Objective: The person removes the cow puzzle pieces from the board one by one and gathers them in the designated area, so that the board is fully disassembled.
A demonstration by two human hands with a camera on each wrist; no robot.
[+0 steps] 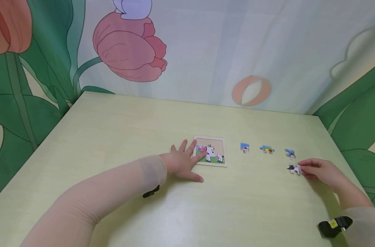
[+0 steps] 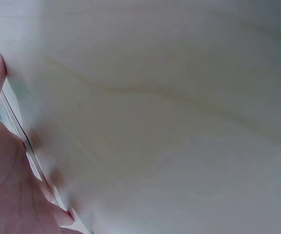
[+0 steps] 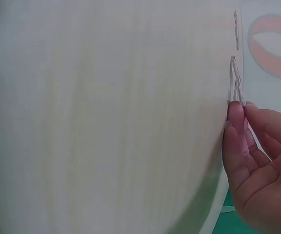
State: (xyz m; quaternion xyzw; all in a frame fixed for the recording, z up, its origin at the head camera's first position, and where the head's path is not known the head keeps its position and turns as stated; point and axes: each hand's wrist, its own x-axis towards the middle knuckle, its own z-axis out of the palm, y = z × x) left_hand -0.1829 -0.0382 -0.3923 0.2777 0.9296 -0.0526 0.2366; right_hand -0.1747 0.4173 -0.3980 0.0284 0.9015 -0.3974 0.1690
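Note:
A small wooden puzzle tray (image 1: 226,152) lies on the table, with cow-picture pieces in its lower part and bare backing along the top. My left hand (image 1: 182,163) is spread flat at the tray's left side, its fingers straight and some of them over the edge. At the right, my right hand (image 1: 321,171) pinches a black-and-white puzzle piece (image 1: 293,169) by its right end, between thumb and fingers. The right wrist view shows that hand (image 3: 262,161) with thin pieces seen nearly edge-on. Only part of the left hand (image 2: 9,170) enters the left wrist view.
Three loose puzzle pieces lie in a row right of the tray: a blue one (image 1: 244,148), a blue-and-yellow one (image 1: 267,149) and another blue one (image 1: 290,153) just above the held piece. The pale table (image 1: 175,212) meets a flower-printed curtain (image 1: 200,51) at its back edge.

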